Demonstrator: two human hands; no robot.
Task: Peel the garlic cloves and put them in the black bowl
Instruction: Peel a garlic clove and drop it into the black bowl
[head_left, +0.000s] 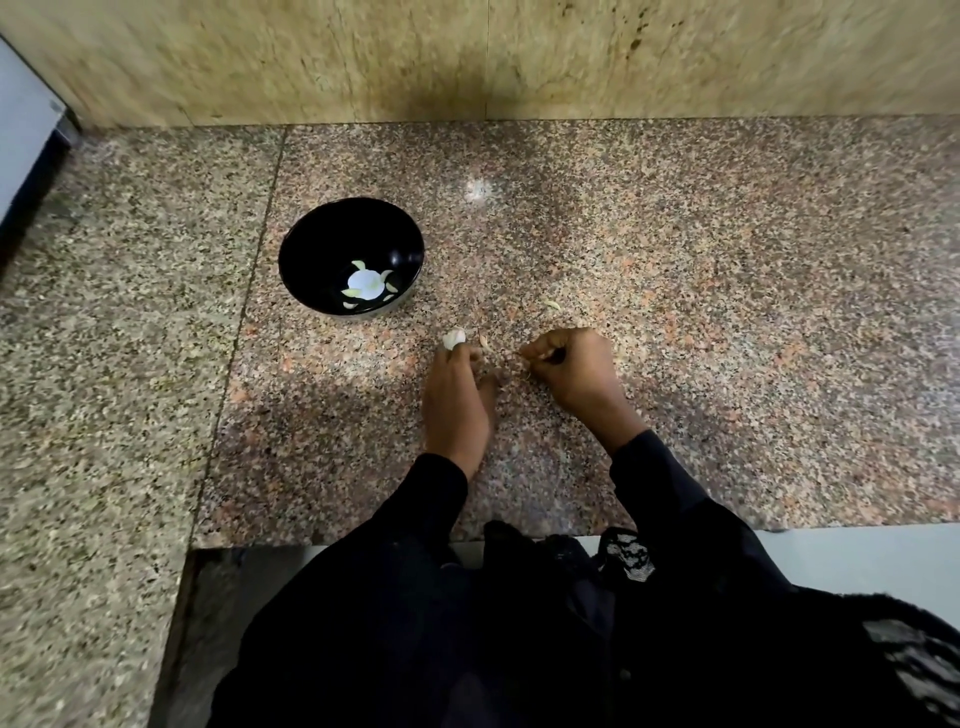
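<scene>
A black bowl (351, 260) stands on the speckled granite counter (675, 260), left of centre, with several pale peeled cloves (364, 283) at its bottom. My left hand (457, 400) pinches a white garlic clove (454, 338) at its fingertips, just below and right of the bowl. My right hand (574, 371) is curled beside it, its fingertips pinching a thin scrap of garlic skin (524, 355). The two hands are a short gap apart, low over the counter.
Small bits of garlic peel (552, 305) lie on the counter near the hands. A stone wall (467, 57) rises behind. The counter's front edge (519, 540) runs just below my black sleeves.
</scene>
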